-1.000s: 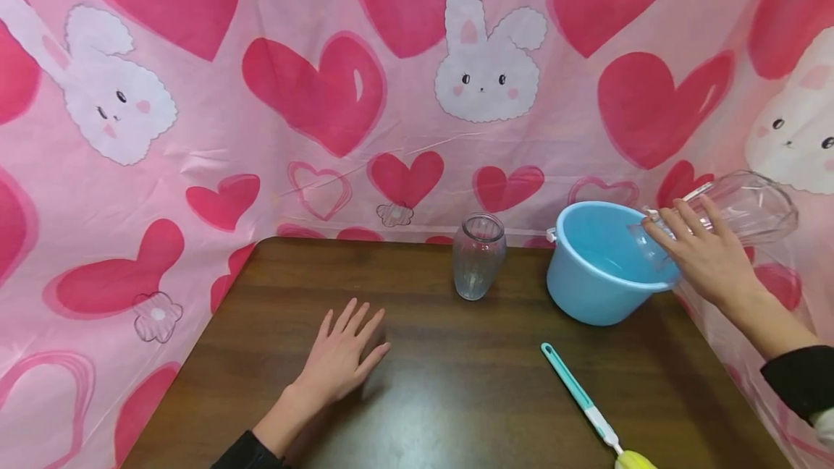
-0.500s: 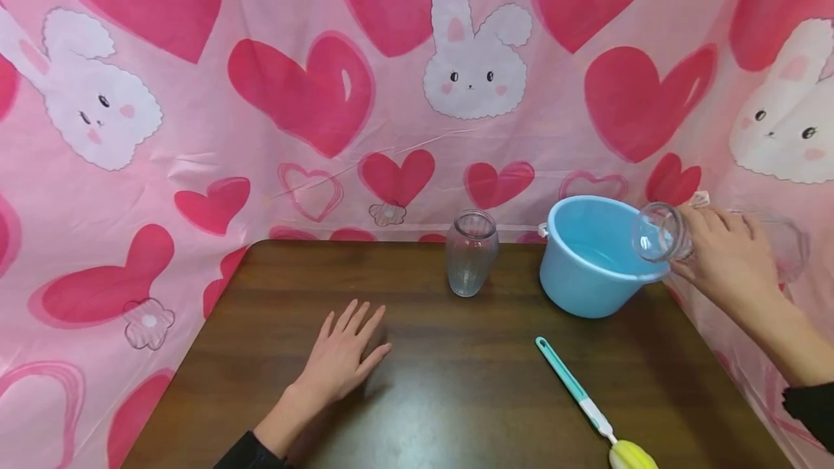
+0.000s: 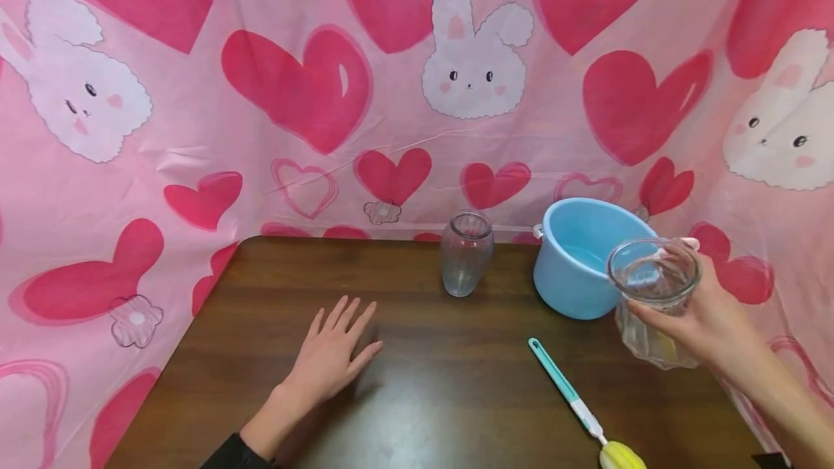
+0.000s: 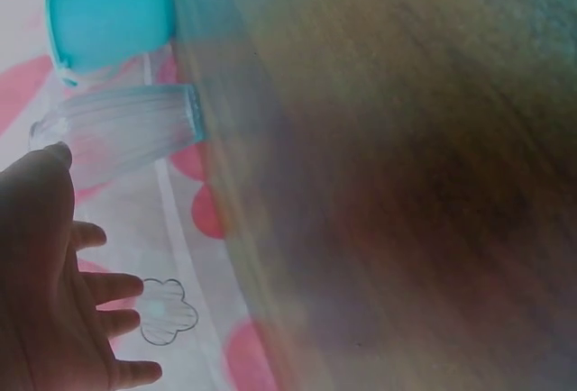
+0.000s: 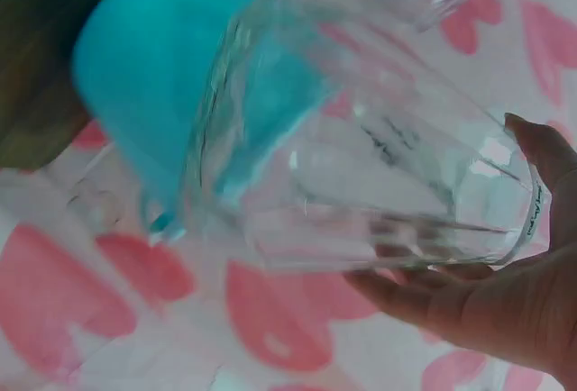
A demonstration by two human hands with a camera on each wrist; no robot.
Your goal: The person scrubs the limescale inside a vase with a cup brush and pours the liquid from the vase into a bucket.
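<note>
My right hand (image 3: 713, 317) grips a clear glass vase (image 3: 641, 335) near its neck. The vase is nearly upright, its round mouth tipped toward me, and it overlaps the front right of the light blue bucket (image 3: 570, 288). In the right wrist view the thumb and fingers wrap the neck of the vase (image 5: 361, 166), and the bucket shows through the glass. My left hand (image 3: 329, 357) lies palm down with fingers spread at the left of the table, holding nothing. A second, ribbed glass vase (image 3: 465, 263) stands upright left of the bucket.
A bottle brush with a teal and white handle (image 3: 554, 371) and a yellow sponge head (image 3: 619, 456) lies at the front right of the brown wooden table (image 3: 417, 389). Pink cloth (image 3: 391, 121) with hearts and rabbits hangs behind and at both sides.
My right hand has turned the vase from lying tilted over the bucket's right rim to nearly upright, bringing it lower and nearer to me. My left hand has hardly moved.
</note>
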